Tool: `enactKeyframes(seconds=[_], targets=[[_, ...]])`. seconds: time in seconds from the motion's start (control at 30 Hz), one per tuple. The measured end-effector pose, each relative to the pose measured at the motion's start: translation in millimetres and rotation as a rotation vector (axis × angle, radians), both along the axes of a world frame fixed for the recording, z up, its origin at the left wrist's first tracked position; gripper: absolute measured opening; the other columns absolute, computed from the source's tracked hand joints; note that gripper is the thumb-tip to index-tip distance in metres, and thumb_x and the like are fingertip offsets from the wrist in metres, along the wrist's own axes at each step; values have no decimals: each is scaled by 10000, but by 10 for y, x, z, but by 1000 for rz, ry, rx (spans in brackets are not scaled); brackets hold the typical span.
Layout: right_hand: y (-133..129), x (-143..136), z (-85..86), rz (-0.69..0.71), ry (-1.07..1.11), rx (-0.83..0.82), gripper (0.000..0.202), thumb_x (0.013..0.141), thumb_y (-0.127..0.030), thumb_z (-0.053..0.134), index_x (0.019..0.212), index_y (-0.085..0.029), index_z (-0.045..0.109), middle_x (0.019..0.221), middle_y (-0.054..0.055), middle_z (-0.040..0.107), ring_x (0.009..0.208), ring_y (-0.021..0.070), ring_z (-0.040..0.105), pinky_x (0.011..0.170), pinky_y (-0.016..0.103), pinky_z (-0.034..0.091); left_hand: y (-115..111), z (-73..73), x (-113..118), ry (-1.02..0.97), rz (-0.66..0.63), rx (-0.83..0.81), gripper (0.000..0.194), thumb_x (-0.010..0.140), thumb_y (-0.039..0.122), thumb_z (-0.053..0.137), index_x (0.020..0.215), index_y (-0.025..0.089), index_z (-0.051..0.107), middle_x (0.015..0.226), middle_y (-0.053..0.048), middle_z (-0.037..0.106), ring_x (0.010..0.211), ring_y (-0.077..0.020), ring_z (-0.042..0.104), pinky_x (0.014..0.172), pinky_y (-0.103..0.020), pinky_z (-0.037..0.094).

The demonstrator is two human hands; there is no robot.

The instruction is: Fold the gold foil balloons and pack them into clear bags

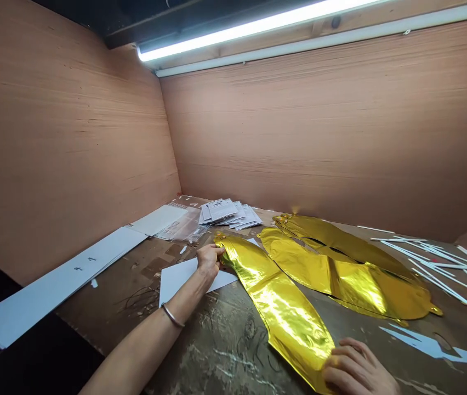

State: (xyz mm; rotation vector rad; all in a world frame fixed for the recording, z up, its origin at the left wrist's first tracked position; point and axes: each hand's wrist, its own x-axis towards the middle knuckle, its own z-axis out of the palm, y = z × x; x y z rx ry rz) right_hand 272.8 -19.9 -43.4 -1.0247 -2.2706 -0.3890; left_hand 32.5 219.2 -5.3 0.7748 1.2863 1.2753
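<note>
A flat, uninflated gold foil balloon (pixel 283 302) stretches slantwise across the table in front of me. My left hand (pixel 209 259) pinches its far end between thumb and fingers; a metal bangle circles that wrist. At the near end, the curled fingers of my right hand (pixel 351 368) grip the foil, with the fingertips partly hidden. More flat gold foil balloons (pixel 352 280) lie overlapping just to the right. Beneath my left hand and the held balloon rests a white sheet of paper (pixel 180 277).
Small printed packets (pixel 221 211) are piled at the back, beside clear plastic bags (pixel 184 225). Long white boards (pixel 64 274) line the table's left edge. Several white sticks (pixel 443 263) lie scattered right, with a white paper scrap (pixel 434 345) nearer. Wooden panels (pixel 319 137) enclose the back and left.
</note>
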Motion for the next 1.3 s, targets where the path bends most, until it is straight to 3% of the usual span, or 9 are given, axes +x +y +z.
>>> enactKeyframes(seconds=[0.13, 0.23, 0.4, 0.5, 0.67, 0.87, 1.07, 1.2, 1.3], targets=[[-49, -45, 44, -13, 98, -112, 210, 808, -140, 347, 791, -207, 545, 674, 33, 625, 650, 161, 572, 689, 353, 439, -99, 230, 147, 38, -13, 187, 130, 659, 175, 628, 718, 100, 538, 604, 11, 547, 506, -95, 517, 493, -228, 436], [-85, -106, 120, -32, 84, -194, 198, 779, -91, 371, 815, -196, 535, 713, 42, 624, 679, 165, 560, 728, 378, 417, -421, 366, 299, 86, -113, 415, 142, 600, 146, 633, 725, 139, 568, 670, 7, 593, 595, -113, 548, 577, -226, 442], [-98, -136, 216, -61, 127, -166, 230, 757, -59, 358, 794, -194, 540, 702, 45, 614, 672, 164, 546, 729, 385, 400, -1109, 213, 435, 651, -738, 1265, 148, 764, 133, 425, 786, 156, 569, 688, -50, 591, 668, -148, 538, 665, -278, 428], [-99, -133, 201, -84, 113, -107, 234, 747, -56, 364, 777, -199, 547, 647, 34, 600, 637, 157, 534, 718, 380, 401, -1295, 25, 414, 913, -1037, 1495, 124, 770, 151, 409, 767, 158, 533, 715, -76, 584, 747, -181, 537, 719, -316, 422], [-114, -125, 128, -49, 117, -70, 289, 750, -64, 371, 926, -194, 560, 717, 49, 612, 706, 172, 536, 716, 380, 400, -1313, -63, 326, 1074, -1192, 1456, 108, 814, 218, 394, 798, 153, 479, 856, -98, 572, 891, -196, 511, 827, -327, 388], [21, 150, 81, -284, 154, 10, 402, 772, -91, 411, 1162, -179, 449, 1070, 117, 531, 1014, 232, 464, 849, 441, 357, -1324, -73, 309, 955, -1265, 1385, 424, 741, 548, 463, 880, 148, 434, 849, -91, 566, 863, -212, 520, 841, -335, 377], [367, 221, 212, -3, 271, -498, 132, 811, -252, 460, 842, -233, 587, 933, 29, 614, 979, 196, 499, 814, 326, 421, -1303, -159, 263, 882, -1228, 1235, 493, 733, 489, 520, 1063, 142, 402, 903, -84, 561, 868, -210, 522, 812, -318, 390], [680, -2, 282, -376, 344, -757, 276, 839, -339, 372, 713, -175, 554, 710, 17, 603, 692, 151, 553, 604, 234, 422, -1271, -178, 220, 784, -1069, 828, 678, 745, 377, 557, 1266, 132, 200, 714, 8, 550, 589, -127, 502, 546, -220, 405], [909, -153, 324, -572, 214, -814, 280, 824, -329, 370, 649, -171, 521, 653, 15, 605, 622, 142, 550, 526, 214, 352, -1294, -164, 219, 594, -1030, 660, 652, 774, 328, 539, 1286, 161, 170, 745, 15, 580, 634, -122, 526, 571, -210, 420]])
